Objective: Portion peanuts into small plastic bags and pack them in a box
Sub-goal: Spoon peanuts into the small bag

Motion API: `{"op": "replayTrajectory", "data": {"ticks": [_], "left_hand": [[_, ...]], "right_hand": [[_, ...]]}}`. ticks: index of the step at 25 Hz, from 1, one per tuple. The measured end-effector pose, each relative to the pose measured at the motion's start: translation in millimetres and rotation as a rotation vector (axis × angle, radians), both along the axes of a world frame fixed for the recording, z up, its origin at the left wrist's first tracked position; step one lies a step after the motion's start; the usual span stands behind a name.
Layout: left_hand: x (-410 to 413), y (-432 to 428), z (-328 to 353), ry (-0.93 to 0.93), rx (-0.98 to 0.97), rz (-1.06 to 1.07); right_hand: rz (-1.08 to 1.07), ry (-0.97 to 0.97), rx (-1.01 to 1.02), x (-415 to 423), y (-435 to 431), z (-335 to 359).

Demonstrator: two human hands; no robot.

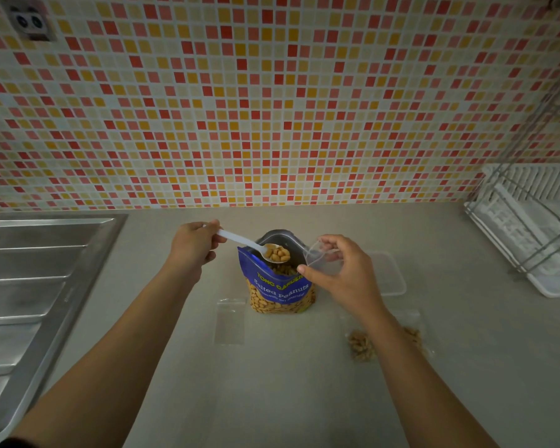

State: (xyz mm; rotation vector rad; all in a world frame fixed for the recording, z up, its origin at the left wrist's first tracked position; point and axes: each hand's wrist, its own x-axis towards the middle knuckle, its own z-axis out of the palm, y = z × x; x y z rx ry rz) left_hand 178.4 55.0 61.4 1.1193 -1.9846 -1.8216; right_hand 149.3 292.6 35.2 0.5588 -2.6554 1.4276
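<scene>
Two hands are at work over the worktop (288, 389). The fingers (214, 235) of the left hand (193, 242) are curled round the end of a white plastic spoon (240, 240), pinching its handle; the bowl carries a heap of peanuts (278, 253) and sits right over the open mouth of the pouch (280, 291). The right hand (343, 273) pinches a small bag (320, 257) of clear plastic between thumb and fingertips, holding its mouth up just beside the pouch's right edge and close to the spoon bowl. The pouch is blue with a clear lower part full of nuts, standing upright in the middle of the worktop, its silver lining showing at the top. Just left of it lies an empty bag (229, 321), flat on the surface. To the lower right, near the right forearm, lies a filled bag (362, 346), and more nuts in clear plastic show on the far side of that forearm, partly hidden by it. Behind the right hand sits a shallow clear box (393, 279); I cannot tell what is in it. A steel sink (29, 286) with its ribbed drainer takes the left side, a white dish rack (530, 227) stands at the right, and a wall (272, 108) of small red, orange and cream tiles rises behind, with a socket (29, 22) high at the left.
</scene>
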Motion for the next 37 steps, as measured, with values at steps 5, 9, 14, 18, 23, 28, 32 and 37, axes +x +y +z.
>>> {"op": "replayTrajectory", "data": {"ticks": [5, 9, 14, 18, 23, 28, 32, 37], "left_hand": [[-3.8, -6.2, 25.7, 0.084, 0.094, 0.035], [-6.9, -0.2, 43.3, 0.138, 0.072, -0.024], [-12.1, 5.7, 50.5, 0.141, -0.029, -0.078], [-12.5, 22.6, 63.6, 0.154, -0.348, -0.180], [-10.2, 60.2, 92.8, 0.237, -0.929, -0.479], [-8.7, 68.4, 123.5, 0.232, -1.112, -0.619], [-2.4, 42.2, 142.4, 0.291, -0.926, -0.407], [-15.3, 36.6, 66.9, 0.009, -0.966, -0.543]], "right_hand": [[-0.015, 0.037, 0.045, 0.9, -7.4, 5.4], [-0.018, 0.077, 0.059, 0.6, -15.0, 9.7], [-0.003, 0.108, 0.046, -1.3, -21.9, 8.5], [-0.018, 0.129, 0.000, -0.1, -26.0, 7.2], [-0.062, 0.121, -0.129, 3.8, -34.9, 8.2], [-0.098, 0.083, -0.271, 3.1, -35.3, 8.8], [-0.105, 0.060, -0.256, 0.5, -28.0, 1.9], [-0.084, -0.048, -0.364, 1.7, -19.9, -8.0]]}}
